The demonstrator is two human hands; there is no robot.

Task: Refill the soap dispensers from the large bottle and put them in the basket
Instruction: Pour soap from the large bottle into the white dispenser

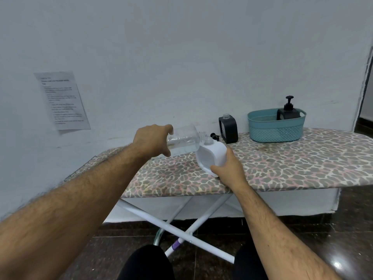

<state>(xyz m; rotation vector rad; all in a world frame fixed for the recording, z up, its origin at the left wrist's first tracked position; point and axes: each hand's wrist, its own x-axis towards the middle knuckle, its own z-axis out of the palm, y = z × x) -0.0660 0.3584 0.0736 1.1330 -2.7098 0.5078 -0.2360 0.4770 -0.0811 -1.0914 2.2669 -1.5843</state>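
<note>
- The left hand (pixel 153 141) wraps its curled fingers around the base of the large clear bottle (pixel 182 141) and tips it, long axis near level, neck pointing right.
- The right hand (pixel 228 165) clasps the white dispenser (pixel 211 156), thumb across the front low corner, fingers round the far side, steadying it on the ironing board (pixel 282 164).
- Key relation: the bottle's threaded mouth sits just left of and level with the white dispenser's open neck, nearly touching. Whether liquid is crossing, I cannot tell.
- The remaining liquid pools low along the bottle's underside, so my read is it needs more tilt to feed.
- Both hands are right at the job; the left one steers the pour.
- Just behind lies a loose black pump head (pixel 214 136).
- Beside it stands 1 black dispenser (pixel 228 129), uncapped, neck open, not yet in the basket.
- Further right, well apart from the hands, the teal basket (pixel 276 128) already holds 1 black dispenser with its pump (pixel 287 113) fitted.
- A printed sheet (pixel 62 101) is stuck on the wall at left.
</note>
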